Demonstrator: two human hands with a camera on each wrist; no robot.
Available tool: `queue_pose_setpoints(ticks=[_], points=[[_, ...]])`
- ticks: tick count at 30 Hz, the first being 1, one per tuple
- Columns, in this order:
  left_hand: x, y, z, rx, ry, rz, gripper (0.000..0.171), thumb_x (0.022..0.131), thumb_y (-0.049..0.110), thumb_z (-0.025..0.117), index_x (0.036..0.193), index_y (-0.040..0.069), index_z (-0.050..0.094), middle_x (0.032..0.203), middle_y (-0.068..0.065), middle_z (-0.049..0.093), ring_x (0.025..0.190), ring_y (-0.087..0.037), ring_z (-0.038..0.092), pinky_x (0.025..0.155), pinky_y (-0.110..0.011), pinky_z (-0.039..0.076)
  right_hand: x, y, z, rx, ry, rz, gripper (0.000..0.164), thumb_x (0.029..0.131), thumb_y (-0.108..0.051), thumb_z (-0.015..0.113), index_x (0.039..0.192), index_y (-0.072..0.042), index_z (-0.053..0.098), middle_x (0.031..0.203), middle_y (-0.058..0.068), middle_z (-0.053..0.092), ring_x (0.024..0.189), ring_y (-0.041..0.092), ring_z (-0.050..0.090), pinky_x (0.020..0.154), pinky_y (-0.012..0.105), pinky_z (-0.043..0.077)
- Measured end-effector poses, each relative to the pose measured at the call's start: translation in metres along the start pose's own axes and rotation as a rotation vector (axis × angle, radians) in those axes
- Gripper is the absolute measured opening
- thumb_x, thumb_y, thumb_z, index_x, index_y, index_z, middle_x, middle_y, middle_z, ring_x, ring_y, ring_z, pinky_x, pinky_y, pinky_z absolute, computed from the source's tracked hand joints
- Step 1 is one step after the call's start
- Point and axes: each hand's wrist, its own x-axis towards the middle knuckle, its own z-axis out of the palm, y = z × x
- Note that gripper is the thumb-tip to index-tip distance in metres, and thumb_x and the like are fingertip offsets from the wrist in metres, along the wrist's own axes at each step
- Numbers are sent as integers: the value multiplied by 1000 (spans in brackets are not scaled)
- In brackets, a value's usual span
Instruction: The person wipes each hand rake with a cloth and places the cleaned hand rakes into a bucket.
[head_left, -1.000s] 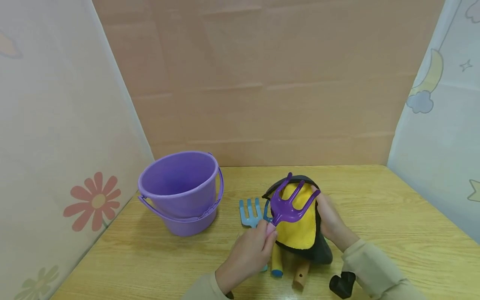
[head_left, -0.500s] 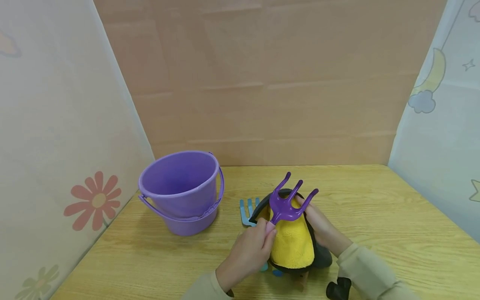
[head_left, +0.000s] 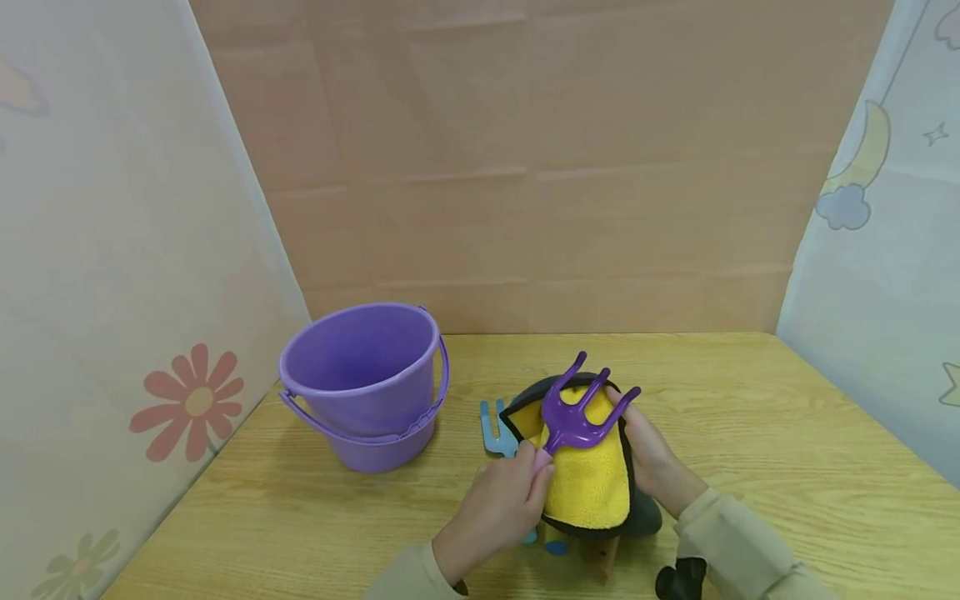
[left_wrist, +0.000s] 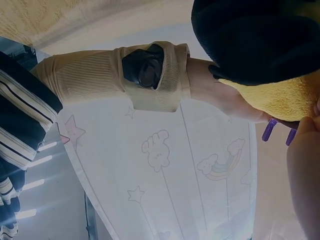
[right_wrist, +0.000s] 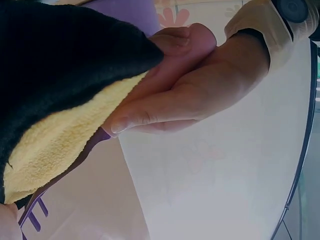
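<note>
My left hand (head_left: 498, 500) grips the pink handle of a purple three-pronged hand fork (head_left: 573, 423), its prongs pointing up and away. Behind the prongs, my right hand (head_left: 656, 458) holds a plush cloth (head_left: 588, 492), yellow on one face and dark grey on the other. The cloth lies against the underside of the fork head. In the right wrist view, the pink handle (right_wrist: 202, 42) sticks out of my left fist beside the dark side of the cloth. The left wrist view shows two purple prongs (left_wrist: 269, 130) past the cloth's edge.
A purple bucket (head_left: 390, 454) stands on the wooden table at the left, its handle lowered. Under the cloth lie a light-blue fork (head_left: 498, 442), a blue-ended yellow handle (head_left: 556, 547) and a wooden handle (head_left: 600, 562). A black wrist camera (head_left: 681, 579) sits at my right sleeve.
My right hand and the cloth first came down and left behind the fork, covering more of the handles below, then rose slightly. My left hand and the fork have hardly moved.
</note>
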Motion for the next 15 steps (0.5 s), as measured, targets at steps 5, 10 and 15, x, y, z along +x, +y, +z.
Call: queue_pose_setpoints(ticks=[5,10,15], points=[[-1,0,1,16,-4,4,25,97,26,45,78,10,42,55,8,30,45,-4,33,42,-20,29,-1,-1,3,53,48,-67,41,102,-36,21,104,-23,60,100,-7,60,94,6,57,85,23,44],[-1,1,0,13,-33,5,25,97,25,44,77,11,41,55,8,29,45,-3,30,40,-19,28,-2,-2,4,101,23,-132,40,102,-34,20,103,-19,58,100,-5,59,95,7,56,86,23,43],[-2,1,0,31,-61,0,25,98,25,43,77,11,41,56,8,29,46,-4,30,42,-20,29,-1,-3,3,103,-23,-187,40,103,-31,17,106,-16,55,98,-2,58,94,10,56,84,23,44]])
